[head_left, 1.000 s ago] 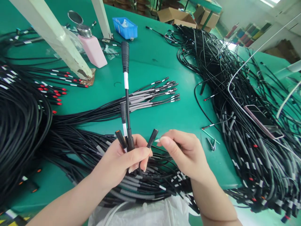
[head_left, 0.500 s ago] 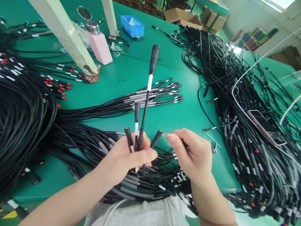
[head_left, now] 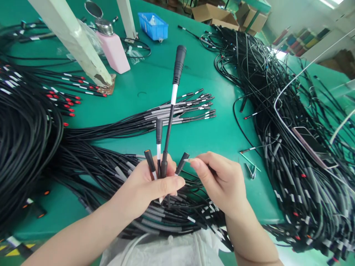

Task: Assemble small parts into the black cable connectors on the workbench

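My left hand (head_left: 154,186) is closed around the ends of several black cables. Its longest cable end (head_left: 179,64) stands up with a ribbed black connector and a white label. Beside it a shorter ribbed connector (head_left: 159,131) points up. An orange-tipped connector (head_left: 150,160) leans left, and another black connector (head_left: 181,164) leans right toward my other hand. My right hand (head_left: 223,181) is pinched on a thin, pale, pointed piece (head_left: 189,160), whose tip is at the side of that right connector; whether they touch I cannot tell. Its kind is unclear.
Cable bundles (head_left: 138,120) lie across the green table (head_left: 194,144). A large coil (head_left: 24,136) is at left, a cable heap (head_left: 277,129) with a phone (head_left: 314,147) at right. Behind are a pink bottle (head_left: 113,51), a blue bin (head_left: 153,27) and a post (head_left: 74,48).
My right hand has moved slightly left, bringing the thin piece over to the side of the right connector. My left hand keeps its grip on the cables.
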`<state>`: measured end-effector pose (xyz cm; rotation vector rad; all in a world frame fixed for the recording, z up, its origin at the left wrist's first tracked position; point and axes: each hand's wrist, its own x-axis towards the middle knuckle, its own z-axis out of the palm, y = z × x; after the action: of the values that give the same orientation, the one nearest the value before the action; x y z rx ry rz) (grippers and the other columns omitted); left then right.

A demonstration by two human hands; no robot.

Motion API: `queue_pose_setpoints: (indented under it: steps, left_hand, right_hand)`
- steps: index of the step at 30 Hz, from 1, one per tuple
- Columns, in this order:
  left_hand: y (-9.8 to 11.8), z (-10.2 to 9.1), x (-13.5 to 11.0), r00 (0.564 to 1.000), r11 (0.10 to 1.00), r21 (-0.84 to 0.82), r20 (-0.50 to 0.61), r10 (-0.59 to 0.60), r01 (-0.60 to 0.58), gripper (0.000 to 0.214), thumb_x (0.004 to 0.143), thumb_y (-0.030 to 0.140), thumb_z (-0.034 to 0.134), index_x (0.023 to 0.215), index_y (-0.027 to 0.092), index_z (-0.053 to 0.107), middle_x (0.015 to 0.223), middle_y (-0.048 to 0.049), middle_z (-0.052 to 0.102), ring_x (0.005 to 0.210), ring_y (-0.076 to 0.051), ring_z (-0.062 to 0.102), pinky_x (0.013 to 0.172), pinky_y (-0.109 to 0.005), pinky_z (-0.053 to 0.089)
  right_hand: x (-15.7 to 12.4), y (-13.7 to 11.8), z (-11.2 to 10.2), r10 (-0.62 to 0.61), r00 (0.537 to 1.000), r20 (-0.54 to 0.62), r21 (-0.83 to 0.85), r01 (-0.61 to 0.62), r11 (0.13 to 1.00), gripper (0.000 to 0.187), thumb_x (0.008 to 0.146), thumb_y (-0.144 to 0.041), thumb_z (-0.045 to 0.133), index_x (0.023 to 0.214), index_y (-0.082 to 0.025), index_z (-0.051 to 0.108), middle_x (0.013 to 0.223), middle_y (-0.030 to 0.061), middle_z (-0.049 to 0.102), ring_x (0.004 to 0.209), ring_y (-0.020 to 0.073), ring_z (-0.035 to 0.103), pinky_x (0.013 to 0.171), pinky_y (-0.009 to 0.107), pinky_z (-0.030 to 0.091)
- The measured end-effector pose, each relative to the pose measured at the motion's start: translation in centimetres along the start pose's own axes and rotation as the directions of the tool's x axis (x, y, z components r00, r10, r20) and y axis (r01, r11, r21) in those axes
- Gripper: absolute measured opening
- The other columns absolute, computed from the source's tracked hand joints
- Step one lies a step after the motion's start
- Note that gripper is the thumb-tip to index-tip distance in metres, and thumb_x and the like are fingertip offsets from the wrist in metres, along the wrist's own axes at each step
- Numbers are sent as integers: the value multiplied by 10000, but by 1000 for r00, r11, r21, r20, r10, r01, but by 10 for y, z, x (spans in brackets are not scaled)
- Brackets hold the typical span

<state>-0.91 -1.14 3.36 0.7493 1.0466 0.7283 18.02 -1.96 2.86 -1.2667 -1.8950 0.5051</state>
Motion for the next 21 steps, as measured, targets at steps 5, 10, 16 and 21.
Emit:
queue_pose_setpoints:
  steps: [5,10,16,21]
  left_hand:
    - [-1,-2,1,1000,1000,-2,14,0,0,304,684,276,830,610,224,540,497,72,575,457,-76,407,483,-243,260]
    - [-4,-6,6,998,1000,-10,62,5,-4,326,688,287,842,600,231,534,466,68,563,445,-82,407,452,-228,257]
    - [-4,-7,8,997,1000,-1,74,22,-22,321,687,279,841,598,229,536,471,62,568,436,-77,389,434,-218,258]
    - [-6,-7,10,996,999,-6,89,33,-33,345,707,300,845,615,231,520,479,62,568,446,-81,410,436,-212,266]
  right_hand:
    - [0,2,1,43,999,16,24,-43,999,322,1089,-285,599,790,-191,672,620,-25,640,531,96,507,510,231,412]
    - [0,2,1,58,982,178,202,-94,975,389,1098,-356,583,754,-195,667,586,-39,596,510,93,492,500,224,419]
    - [1,0,4,8,1000,16,112,-10,994,301,1075,-249,608,780,-198,646,626,-24,658,538,102,535,510,233,402]
    - [-1,-1,7,-50,999,11,52,49,997,313,1085,-271,597,786,-200,655,612,-15,658,526,110,539,513,245,410]
